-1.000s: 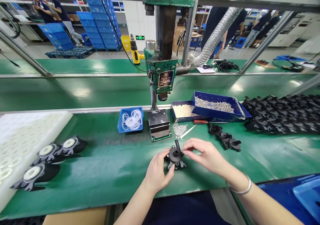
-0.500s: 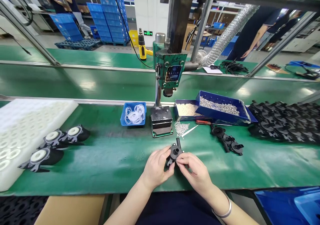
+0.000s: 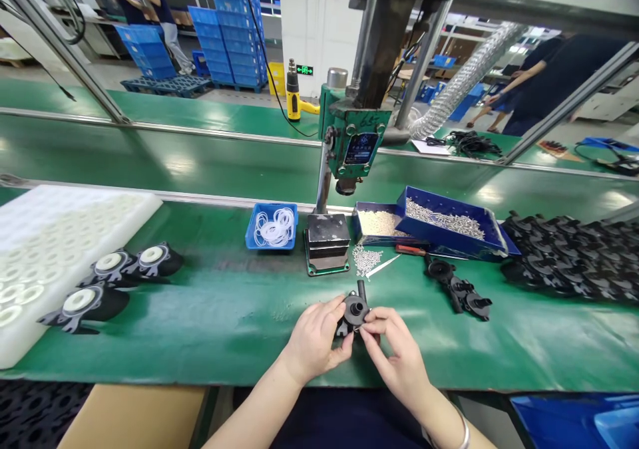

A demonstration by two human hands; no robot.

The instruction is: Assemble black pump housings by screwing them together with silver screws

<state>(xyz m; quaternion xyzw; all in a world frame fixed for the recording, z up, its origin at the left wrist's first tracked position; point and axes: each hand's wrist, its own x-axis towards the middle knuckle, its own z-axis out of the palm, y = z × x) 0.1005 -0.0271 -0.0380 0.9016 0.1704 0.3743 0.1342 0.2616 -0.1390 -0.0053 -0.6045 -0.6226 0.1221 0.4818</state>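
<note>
My left hand (image 3: 319, 337) is closed round the left side of a black plastic pump housing (image 3: 356, 308) with a round cover, a centre stub and a pipe pointing away from me. My right hand (image 3: 397, 349) pinches at the housing's lower right edge; whatever small thing is between its fingertips is too small to make out. Just beyond the housing lie a pile of small metal nuts (image 3: 367, 261) and white tweezers (image 3: 383, 266). Loose black housing parts (image 3: 460, 289) rest to the right.
A green press (image 3: 362, 143) stands over its black base block (image 3: 327, 236). Around it are a blue tray of white rings (image 3: 272, 226) and a blue bin of screws (image 3: 444, 223). Black assemblies (image 3: 110, 263) sit by a white foam block (image 3: 74, 223) on the left; more black parts (image 3: 574, 256) fill the right.
The view has shifted slightly, so most things sit a little further right. My right fingertips have moved a bit lower along the housing's edge; my left hand keeps its hold.
</note>
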